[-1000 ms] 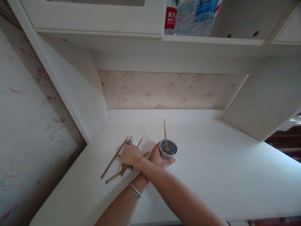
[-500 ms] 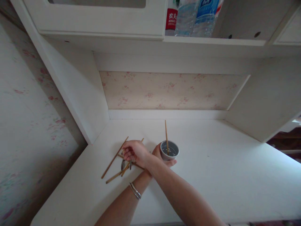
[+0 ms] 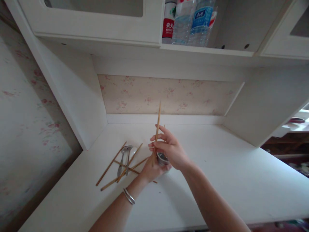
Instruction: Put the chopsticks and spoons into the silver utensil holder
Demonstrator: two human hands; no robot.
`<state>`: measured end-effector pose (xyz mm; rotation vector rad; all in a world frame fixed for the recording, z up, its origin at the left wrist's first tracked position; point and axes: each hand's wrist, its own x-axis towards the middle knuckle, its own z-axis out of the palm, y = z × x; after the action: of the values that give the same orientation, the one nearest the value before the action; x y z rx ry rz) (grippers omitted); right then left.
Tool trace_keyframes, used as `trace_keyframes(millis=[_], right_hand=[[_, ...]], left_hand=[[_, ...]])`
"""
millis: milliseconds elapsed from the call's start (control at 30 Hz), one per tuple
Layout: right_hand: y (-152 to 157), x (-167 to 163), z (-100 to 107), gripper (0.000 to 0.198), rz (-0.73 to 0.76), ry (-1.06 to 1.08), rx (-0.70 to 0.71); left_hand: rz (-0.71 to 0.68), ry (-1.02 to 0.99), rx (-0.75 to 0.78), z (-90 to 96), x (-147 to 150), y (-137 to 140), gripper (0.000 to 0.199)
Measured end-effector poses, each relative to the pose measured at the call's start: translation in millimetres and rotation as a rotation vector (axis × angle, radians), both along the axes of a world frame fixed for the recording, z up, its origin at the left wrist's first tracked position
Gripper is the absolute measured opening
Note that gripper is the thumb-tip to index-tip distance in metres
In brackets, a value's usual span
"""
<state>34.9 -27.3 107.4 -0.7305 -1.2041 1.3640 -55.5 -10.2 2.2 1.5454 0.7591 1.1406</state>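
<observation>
My left hand (image 3: 152, 169), with a silver bangle on its wrist, is wrapped round a small grey cup (image 3: 163, 160). Between the thumb and fingers of my right hand (image 3: 172, 149) is a wooden chopstick (image 3: 158, 120), held nearly upright just over the cup. My right hand covers much of the cup's top, and only the tip of the chopstick standing in the cup shows behind my fingers. To the left, several loose chopsticks (image 3: 108, 168) lie crossed on the white tabletop (image 3: 217, 180), with metal spoons (image 3: 128, 161) among them.
Plastic bottles (image 3: 184, 24) stand in an open compartment of the white cabinet (image 3: 101, 29) overhead. White side panels (image 3: 65, 87) bound the tabletop left and right, and a flowered wall strip (image 3: 145, 96) runs along the back.
My right hand has moved from the pile at left to above the cup and now holds a chopstick. The spoons show more fully. The view has shifted slightly.
</observation>
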Motion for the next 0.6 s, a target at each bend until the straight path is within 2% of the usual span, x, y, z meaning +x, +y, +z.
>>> trace_keyframes(millis=[67, 133, 333, 467, 600], right_hand=[[13, 19, 2, 0.039, -0.15, -0.017, 0.006], [24, 35, 1, 0.03, -0.254, -0.045, 0.022], [42, 53, -23, 0.033, -0.452, -0.105, 0.015], [48, 53, -44, 0.035, -0.523, -0.145, 0.009], [50, 53, -62, 0.036, -0.568, -0.276, 0.042]], left_hand=[[-0.032, 0.021, 0.036, -4.6, -6, 2, 0.073], [-0.043, 0.03, 0.05, -7.7, -8, 4, 0.078], [-0.076, 0.019, 0.027, -6.8, -6, 3, 0.071], [-0.066, 0.012, 0.008, -7.5, -6, 3, 0.07], [-0.04, 0.014, 0.0, -10.7, -5, 5, 0.071]])
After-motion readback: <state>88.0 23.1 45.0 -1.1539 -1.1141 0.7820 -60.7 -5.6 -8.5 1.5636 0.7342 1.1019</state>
